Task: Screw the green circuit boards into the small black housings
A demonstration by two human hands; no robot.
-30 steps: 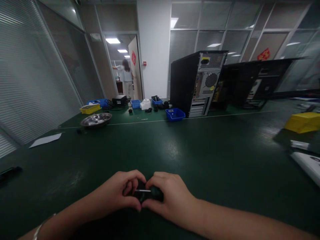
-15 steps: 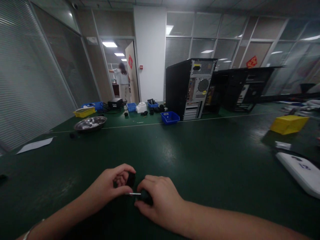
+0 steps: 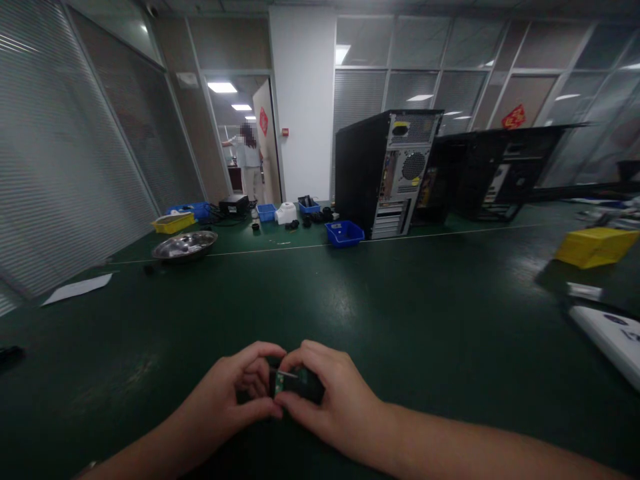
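Observation:
Close together above the near part of the green table (image 3: 320,300), both hands work at one spot. My left hand (image 3: 247,383) is closed, thumb and fingertips pinching a small dark part with a green circuit board (image 3: 279,384) on it. Wrapped in my right hand (image 3: 337,387) is the dark handle of a screwdriver (image 3: 311,387). Its thin metal shaft points left, over the circuit board. Whether the tip touches the board or a screw I cannot tell. The fingers cover much of both things.
A metal bowl (image 3: 185,246) stands at the left, near a paper sheet (image 3: 77,289). A blue bin (image 3: 345,234) sits before a black computer case (image 3: 367,177). To the right are a yellow bin (image 3: 595,247) and a white object (image 3: 607,337). A person (image 3: 249,160) stands in the doorway.
My hands have come closer together, and the screwdriver's shaft now lies over the part. The part has turned so that its green board shows. The view has shifted slightly left.

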